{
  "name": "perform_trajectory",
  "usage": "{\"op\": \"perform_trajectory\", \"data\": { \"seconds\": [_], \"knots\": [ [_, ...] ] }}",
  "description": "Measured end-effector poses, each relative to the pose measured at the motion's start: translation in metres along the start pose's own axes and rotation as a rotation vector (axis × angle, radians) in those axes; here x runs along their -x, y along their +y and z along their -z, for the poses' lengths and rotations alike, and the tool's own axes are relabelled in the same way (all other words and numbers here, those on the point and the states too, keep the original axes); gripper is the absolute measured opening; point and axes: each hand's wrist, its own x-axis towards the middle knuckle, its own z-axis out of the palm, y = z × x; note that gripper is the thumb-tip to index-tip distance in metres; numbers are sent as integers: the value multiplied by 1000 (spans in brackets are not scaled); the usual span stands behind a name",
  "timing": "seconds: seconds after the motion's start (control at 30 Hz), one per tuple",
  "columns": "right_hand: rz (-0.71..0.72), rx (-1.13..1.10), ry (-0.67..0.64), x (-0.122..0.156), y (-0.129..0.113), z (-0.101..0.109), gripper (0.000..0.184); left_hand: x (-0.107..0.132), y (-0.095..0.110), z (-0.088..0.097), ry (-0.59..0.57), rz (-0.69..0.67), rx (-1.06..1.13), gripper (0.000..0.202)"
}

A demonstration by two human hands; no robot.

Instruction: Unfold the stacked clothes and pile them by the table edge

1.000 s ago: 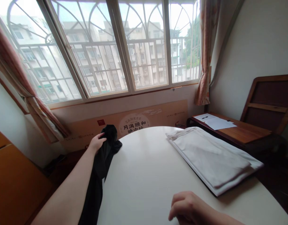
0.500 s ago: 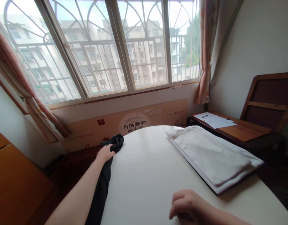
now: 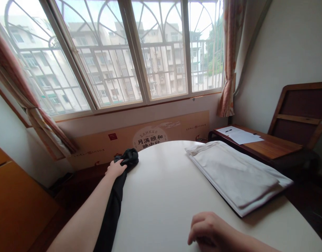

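My left hand [image 3: 116, 168] is stretched out to the far left rim of the round white table [image 3: 163, 189] and grips a black garment [image 3: 128, 157]. The cloth bunches past my fingers and trails back along the table's left edge under my forearm. My right hand [image 3: 210, 232] rests near the table's front edge with its fingers curled down on the surface; I cannot make out anything under them. A stack of folded white cloth [image 3: 234, 175] lies on the right part of the table, apart from both hands.
A printed cardboard panel [image 3: 150, 138] leans under the wide barred window [image 3: 124, 52]. A dark wooden side table with papers [image 3: 242, 136] and a wooden frame [image 3: 300, 112] stand to the right. Orange wooden furniture [image 3: 16, 199] is on the left.
My left hand lowered the black garment from above the table's rim down to the edge, then shifted slightly. My right hand stayed almost still.
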Motion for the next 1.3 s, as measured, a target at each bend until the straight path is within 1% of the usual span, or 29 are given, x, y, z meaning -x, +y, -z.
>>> {"op": "perform_trajectory", "data": {
  "seconds": [0.07,0.13,0.23,0.3,0.37,0.43,0.5,0.57,0.63,0.67,0.73,0.77,0.83,0.9,0.93,1.0,1.07,1.13,1.2,1.23,1.27,1.3],
  "knots": [
    [-9,3,-5,1,1,-1,46,2,8,5,0,-23,-16,72],
    [-21,13,-11,1,1,-2,45,8,18,15,22,-50,-47,74],
    [-29,19,14,3,-2,-2,44,27,32,40,14,-90,-154,73],
    [-40,2,39,4,-7,-1,43,48,35,60,-40,-136,-213,67],
    [-53,-17,47,5,-12,2,43,78,32,81,-119,-189,-237,49],
    [-56,-32,38,5,-17,5,44,118,25,102,-225,-259,-252,29],
    [-45,-36,29,5,-21,8,44,168,16,120,-334,-338,-279,23],
    [-27,-24,32,5,-24,10,42,224,5,133,-365,-346,-304,23],
    [-2,-1,49,5,-25,11,40,279,-8,134,-351,-297,-343,24],
    [7,11,59,5,-25,12,39,303,-15,130,-338,-252,-360,24],
    [18,39,77,5,-25,14,36,345,-32,113,-306,-170,-365,22],
    [18,53,85,6,-24,15,35,360,-40,102,-305,-130,-360,21],
    [18,81,100,7,-23,16,33,383,-54,79,-284,-36,-358,30],
    [22,98,115,7,-20,17,32,396,-63,61,-241,29,-375,35],
    [22,102,122,8,-19,16,32,398,-67,57,-211,37,-372,36],
    [13,105,136,8,-16,15,33,397,-73,60,-141,17,-291,35],
    [4,107,149,9,-12,13,34,388,-81,75,-54,4,-106,32],
    [9,115,164,9,-10,11,34,372,-93,100,54,25,120,34],
    [22,129,178,10,-10,11,34,355,-109,124,190,75,308,36],
    [27,136,185,11,-10,11,34,348,-118,134,255,117,352,35],
    [28,141,190,11,-11,11,34,342,-128,141,288,172,338,33],
    [25,145,194,11,-12,12,35,338,-137,144,261,222,279,31]
  ]
}}
